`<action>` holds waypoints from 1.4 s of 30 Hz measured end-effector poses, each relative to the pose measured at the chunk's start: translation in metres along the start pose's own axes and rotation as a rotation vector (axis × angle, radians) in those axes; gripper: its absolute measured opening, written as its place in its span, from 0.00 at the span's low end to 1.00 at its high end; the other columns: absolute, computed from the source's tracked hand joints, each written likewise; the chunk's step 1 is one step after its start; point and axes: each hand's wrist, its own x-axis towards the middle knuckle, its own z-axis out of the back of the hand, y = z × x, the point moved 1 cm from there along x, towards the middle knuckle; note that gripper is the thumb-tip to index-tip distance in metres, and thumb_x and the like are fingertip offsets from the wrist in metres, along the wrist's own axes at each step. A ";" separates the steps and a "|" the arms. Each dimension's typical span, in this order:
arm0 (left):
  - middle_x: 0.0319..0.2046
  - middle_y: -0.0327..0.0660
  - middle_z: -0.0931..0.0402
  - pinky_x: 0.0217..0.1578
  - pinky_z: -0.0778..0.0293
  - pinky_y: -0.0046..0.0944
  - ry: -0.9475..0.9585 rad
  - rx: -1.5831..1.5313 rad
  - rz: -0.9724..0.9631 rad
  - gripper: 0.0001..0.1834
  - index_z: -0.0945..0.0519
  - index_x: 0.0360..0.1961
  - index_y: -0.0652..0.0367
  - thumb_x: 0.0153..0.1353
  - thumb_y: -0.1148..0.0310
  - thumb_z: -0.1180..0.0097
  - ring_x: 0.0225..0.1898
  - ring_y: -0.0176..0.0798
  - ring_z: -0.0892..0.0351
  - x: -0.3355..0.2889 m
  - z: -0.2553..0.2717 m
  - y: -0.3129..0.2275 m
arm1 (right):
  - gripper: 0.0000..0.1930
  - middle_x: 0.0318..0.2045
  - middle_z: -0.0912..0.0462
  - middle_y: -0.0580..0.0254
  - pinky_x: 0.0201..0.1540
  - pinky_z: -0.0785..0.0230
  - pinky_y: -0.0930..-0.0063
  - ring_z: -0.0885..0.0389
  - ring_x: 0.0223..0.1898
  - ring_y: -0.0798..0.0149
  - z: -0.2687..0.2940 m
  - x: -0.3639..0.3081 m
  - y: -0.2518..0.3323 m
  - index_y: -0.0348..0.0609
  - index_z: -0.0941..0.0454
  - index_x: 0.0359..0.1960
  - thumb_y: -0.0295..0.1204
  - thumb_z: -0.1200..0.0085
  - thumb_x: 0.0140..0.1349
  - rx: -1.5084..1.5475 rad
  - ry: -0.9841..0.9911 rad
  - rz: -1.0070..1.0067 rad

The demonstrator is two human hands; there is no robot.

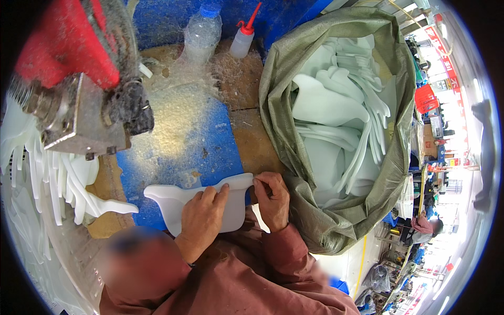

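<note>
A white molded foam pad (233,214), broad below with a rolled, wavy upper edge, lies in front of me at the near side of a blue sheet (215,139). My left hand (203,218) rests over its middle, the fingers bent and gripping it. At the pad's right end, my right hand (273,202) pinches the tip of the upper edge between thumb and fingers. The pad's underside is hidden. Pale dust and shavings (173,121) coat the sheet beyond the pad.
A red and metal machine head (86,113) overhangs the left side. Similar white pads (68,178) are heaped in a crate at left. On the right stands an olive woven sack (283,131) full of white pads (331,100). A plastic bottle (202,34) and a red-tipped squeeze bottle (242,42) stand behind.
</note>
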 end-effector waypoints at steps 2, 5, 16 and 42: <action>0.37 0.40 0.26 0.31 0.20 0.44 -0.005 -0.003 0.002 0.23 0.18 0.58 0.60 0.61 0.75 0.40 0.34 0.44 0.20 0.000 0.001 0.000 | 0.06 0.41 0.18 0.60 0.38 0.28 0.75 0.21 0.36 0.68 -0.001 0.000 -0.001 0.39 0.18 0.42 0.17 0.38 0.65 0.006 -0.003 0.002; 0.36 0.40 0.25 0.31 0.19 0.44 -0.006 -0.002 0.017 0.21 0.17 0.57 0.58 0.61 0.74 0.37 0.35 0.45 0.19 0.001 0.001 -0.001 | 0.06 0.41 0.18 0.60 0.38 0.28 0.75 0.21 0.36 0.68 -0.002 0.001 -0.002 0.39 0.18 0.42 0.17 0.38 0.66 -0.001 0.002 0.025; 0.35 0.40 0.27 0.31 0.20 0.44 -0.020 -0.010 0.008 0.22 0.17 0.58 0.58 0.61 0.75 0.40 0.34 0.44 0.20 0.001 0.000 0.000 | 0.05 0.40 0.18 0.58 0.38 0.27 0.73 0.20 0.35 0.65 -0.007 0.007 -0.005 0.37 0.16 0.40 0.18 0.38 0.64 -0.010 0.010 0.007; 0.37 0.50 0.16 0.39 0.21 0.55 -0.020 -0.731 0.183 0.24 0.26 0.61 0.57 0.65 0.68 0.37 0.38 0.59 0.15 -0.007 -0.026 0.039 | 0.06 0.37 0.19 0.64 0.38 0.24 0.72 0.21 0.35 0.70 0.007 0.020 -0.006 0.38 0.22 0.45 0.25 0.41 0.71 0.234 0.182 -0.253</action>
